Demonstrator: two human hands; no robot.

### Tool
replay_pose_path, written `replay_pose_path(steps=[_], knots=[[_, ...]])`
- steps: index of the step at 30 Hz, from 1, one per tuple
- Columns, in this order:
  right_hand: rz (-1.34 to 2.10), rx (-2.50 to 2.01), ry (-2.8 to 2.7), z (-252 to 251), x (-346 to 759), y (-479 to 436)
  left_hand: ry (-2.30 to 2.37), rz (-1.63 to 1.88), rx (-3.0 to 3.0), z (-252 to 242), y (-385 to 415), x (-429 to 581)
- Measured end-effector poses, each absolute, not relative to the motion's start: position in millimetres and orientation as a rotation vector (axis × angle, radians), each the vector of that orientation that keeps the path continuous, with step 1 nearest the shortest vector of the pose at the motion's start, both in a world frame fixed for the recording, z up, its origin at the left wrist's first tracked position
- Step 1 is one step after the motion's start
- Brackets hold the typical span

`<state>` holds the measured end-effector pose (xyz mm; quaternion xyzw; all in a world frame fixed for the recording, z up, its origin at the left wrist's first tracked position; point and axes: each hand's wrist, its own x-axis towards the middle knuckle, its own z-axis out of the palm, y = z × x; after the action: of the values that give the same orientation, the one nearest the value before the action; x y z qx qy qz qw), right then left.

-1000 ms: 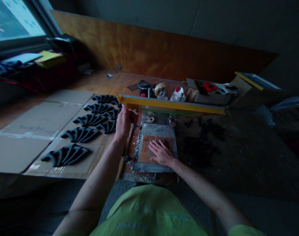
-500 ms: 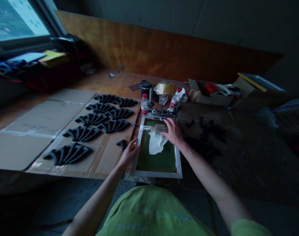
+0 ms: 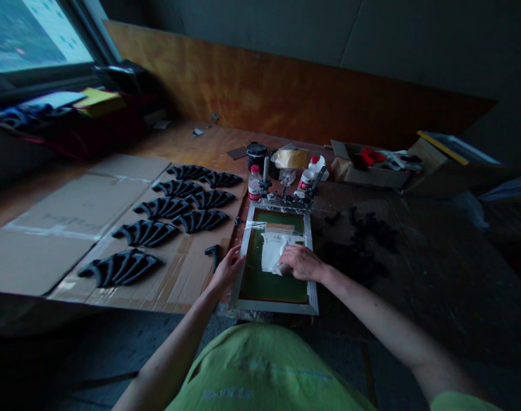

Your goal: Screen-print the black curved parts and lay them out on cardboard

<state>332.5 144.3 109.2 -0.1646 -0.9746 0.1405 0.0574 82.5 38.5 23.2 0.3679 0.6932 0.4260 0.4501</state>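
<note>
A screen-printing frame with silvery metal rails and green mesh lies flat in front of me. White ink is spread in a patch over the middle of the mesh. My left hand holds the frame's left rail, fingers bent against its edge. Over the mesh, the fingers of my right hand are closed around a small squeegee, which is mostly hidden by the hand and touches the lower part of the ink. A brownish strip lies across the ink's far end.
Beyond the frame stands a metal hinge clamp, with bottles, a black tub and a tape roll. Several black curved handles lie on cardboard to the left. Dark parts and an open box are at right.
My right hand has moved from the far part of the mesh toward me, bringing the squeegee down over the ink. The white patch looks broader. My left hand stays on the rail.
</note>
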Motion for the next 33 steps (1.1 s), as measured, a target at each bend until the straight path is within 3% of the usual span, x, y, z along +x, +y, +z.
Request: replay_pose_path(steps=[6, 11, 19, 23, 27, 31, 33], knots=[[0.196, -0.627, -2.847, 91.1, 329.2, 128.1, 1.649, 1.09, 0.878, 22.3, 36.9, 81.7], [0.353, -0.649, -2.785, 99.6, 324.6, 133.4, 1.572, 1.122, 0.836, 27.3, 37.4, 81.1], [0.402, -1.244, -2.183, 152.6, 337.0, 230.1, 1.558, 1.213, 0.782, 129.0, 44.1, 82.7], [0.513, -1.465, -1.858, 124.3, 383.4, 242.0, 1.429, 1.538, 0.83, 175.7, 78.6, 86.1], [0.582, -1.435, -2.166, 71.8, 374.9, 192.0, 1.253, 1.691, 0.894, 198.1, 120.6, 87.7], [0.393, -1.455, -2.572, 48.7, 340.4, 143.3, 1.311, 1.741, 0.78, 178.2, 113.8, 102.1], [0.403, -1.578, -2.571, 52.0, 326.1, 129.4, 1.358, 1.514, 0.682, 151.8, 88.2, 121.4]])
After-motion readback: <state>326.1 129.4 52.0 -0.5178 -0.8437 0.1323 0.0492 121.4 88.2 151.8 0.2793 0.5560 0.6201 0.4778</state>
